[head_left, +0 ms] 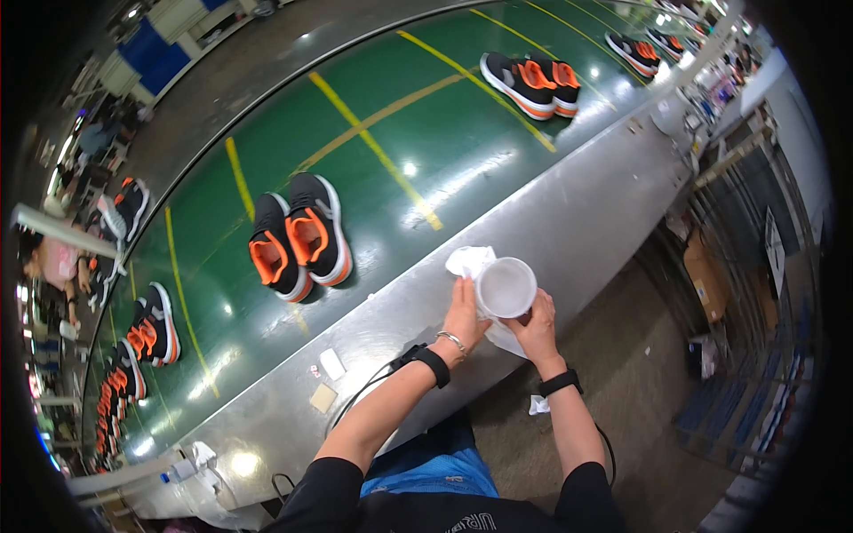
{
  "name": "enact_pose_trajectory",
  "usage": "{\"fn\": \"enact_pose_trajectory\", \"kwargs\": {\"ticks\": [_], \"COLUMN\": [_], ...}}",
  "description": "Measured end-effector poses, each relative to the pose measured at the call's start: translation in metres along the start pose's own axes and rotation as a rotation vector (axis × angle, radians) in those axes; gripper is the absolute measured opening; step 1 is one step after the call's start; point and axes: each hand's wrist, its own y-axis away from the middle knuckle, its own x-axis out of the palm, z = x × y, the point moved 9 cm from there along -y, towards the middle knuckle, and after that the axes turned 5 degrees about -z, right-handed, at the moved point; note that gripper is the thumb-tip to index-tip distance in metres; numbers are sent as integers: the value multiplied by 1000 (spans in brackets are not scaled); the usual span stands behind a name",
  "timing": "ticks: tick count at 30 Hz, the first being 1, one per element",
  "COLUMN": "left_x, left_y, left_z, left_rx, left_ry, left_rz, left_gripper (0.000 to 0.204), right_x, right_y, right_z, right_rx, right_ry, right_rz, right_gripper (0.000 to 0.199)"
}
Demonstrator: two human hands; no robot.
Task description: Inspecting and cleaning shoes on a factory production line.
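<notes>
Gripping the white cup with right hand fingers over the metal ledge in head view, left hand beside it, finger closure unclear; seemingly early: cup in hand, shoe pair on belt probably left.

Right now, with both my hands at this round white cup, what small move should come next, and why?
Probably steady the round white cup with your right hand: its fingers are at the cup's lower right, while a crumpled white tissue-like piece sits by your left hand, perhaps best freed.
</notes>
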Motion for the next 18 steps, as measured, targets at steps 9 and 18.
{"fn": "enact_pose_trajectory", "kwargs": {"ticks": [9, 18], "left_x": [-65, -396], "left_y": [22, 148], "left_z": [-3, 235], "left_rx": [-49, -448], "left_ry": [50, -480], "left_rz": [183, -361], "left_gripper": [89, 67], "right_x": [-85, 3], "right_y": [27, 81], "right_z": [-44, 111], "right_rx": [201, 261], "right_ry": [-104, -96], "right_rz": [-221, 221], "right_gripper": [47, 28]}}
